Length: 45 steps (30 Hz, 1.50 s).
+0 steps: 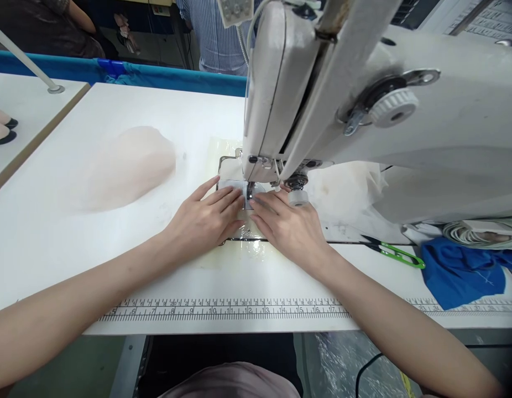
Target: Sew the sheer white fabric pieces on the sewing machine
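Both of my hands rest at the needle area of a white sewing machine [266,83]. My left hand [212,215] lies open, fingers stretched flat over the metal plate [233,168], left of the presser foot [251,190]. From the right, my right hand [291,221] reaches to the same spot with its fingers stretched out flat and the tips near the foot. A knob [298,198] on the machine hides part of those fingers. Whether thin cloth lies under the fingertips, I cannot make out. Left of the hands, a sheer beige piece [135,168] lies on the white table.
A printed ruler [214,310] runs along the table's front edge. Green thread snips [399,254], a blue cloth [463,271] and a rolled tape [482,232] lie at the right. Pale cloth [347,188] sits under the machine arm. Other people stand or sit beyond the table.
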{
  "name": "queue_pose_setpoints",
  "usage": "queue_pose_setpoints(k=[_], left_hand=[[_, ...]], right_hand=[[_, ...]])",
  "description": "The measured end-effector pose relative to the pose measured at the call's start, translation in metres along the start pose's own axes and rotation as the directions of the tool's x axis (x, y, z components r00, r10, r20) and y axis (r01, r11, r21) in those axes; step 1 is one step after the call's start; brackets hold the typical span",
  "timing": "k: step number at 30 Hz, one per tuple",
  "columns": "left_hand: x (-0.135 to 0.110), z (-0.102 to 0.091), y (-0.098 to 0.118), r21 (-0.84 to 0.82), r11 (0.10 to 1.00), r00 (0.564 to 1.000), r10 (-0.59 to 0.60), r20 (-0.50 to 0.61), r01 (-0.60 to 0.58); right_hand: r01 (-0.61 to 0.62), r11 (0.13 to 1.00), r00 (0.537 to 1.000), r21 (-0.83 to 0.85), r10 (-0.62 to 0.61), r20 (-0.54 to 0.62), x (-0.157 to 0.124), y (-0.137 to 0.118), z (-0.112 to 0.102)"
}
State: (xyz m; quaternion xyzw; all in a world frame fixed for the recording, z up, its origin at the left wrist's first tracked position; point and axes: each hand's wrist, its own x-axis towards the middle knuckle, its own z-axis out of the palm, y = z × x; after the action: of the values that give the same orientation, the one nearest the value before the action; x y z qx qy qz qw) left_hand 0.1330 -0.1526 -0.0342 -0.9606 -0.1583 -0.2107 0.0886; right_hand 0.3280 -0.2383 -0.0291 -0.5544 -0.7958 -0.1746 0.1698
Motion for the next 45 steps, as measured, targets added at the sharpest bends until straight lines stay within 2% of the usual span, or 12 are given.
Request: queue_pose_setpoints(k=[19,28,45], left_hand=[[0.0012,0.0032,-0.003,0.009,1.0,0.999,-0.005,-0.034,0.005],[0.0018,-0.0031,-0.0042,-0.011,0.998,0.993,0.064,-0.1,-0.065],[0.0017,0.001,-0.0064,0.008,0.998,0.995,0.07,-0.067,-0.07]], right_hand=[[-0.019,0.997,1.0,-0.079,0.02,0.014,0.0004,0.0064,-0.0023],[0.016,0.998,1.0,-0.061,-0.017,-0.004,-0.0015,0.0065,-0.0041],[0.019,0.998,0.999,-0.067,-0.017,0.032,-0.0032,0.005,-0.0001]])
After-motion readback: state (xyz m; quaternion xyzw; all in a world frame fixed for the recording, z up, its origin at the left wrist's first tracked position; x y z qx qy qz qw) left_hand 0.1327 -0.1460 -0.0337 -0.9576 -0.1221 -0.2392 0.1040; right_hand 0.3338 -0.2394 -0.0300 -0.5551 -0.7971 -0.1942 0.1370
